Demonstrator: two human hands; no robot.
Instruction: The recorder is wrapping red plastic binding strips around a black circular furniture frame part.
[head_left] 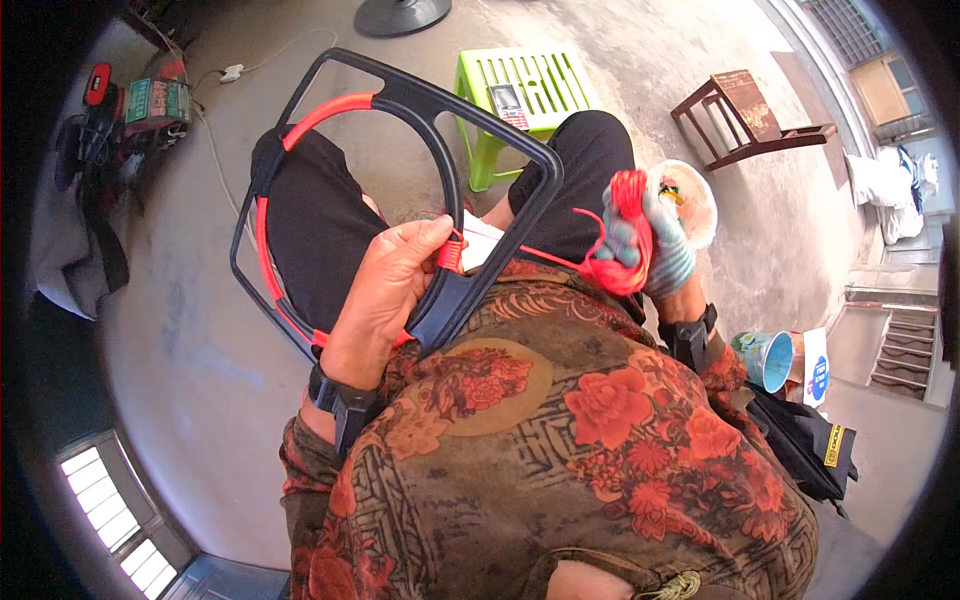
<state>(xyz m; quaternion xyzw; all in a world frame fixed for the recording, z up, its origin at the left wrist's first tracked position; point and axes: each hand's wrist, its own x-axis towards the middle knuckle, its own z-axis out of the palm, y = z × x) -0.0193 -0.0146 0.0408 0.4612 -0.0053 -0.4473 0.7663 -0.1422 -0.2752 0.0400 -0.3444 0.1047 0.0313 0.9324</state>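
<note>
Flanking frame [400, 180]: green stool [520, 100], wooden chair [745, 115]

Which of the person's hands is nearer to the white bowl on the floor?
Right. The right hand, gloved and holding a bundle of red cord, sits just beside the white bowl; the left hand grips the dark frame, farther away.

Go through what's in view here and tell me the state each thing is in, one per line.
dark frame: on the lap, inner rim partly wrapped in red cord
red cord: taut from frame to right hand
left hand: bare, grip closed on frame
right hand: gloved, holding red cord bundle
green stool: upright
brown wooden stool: tipped over
</note>
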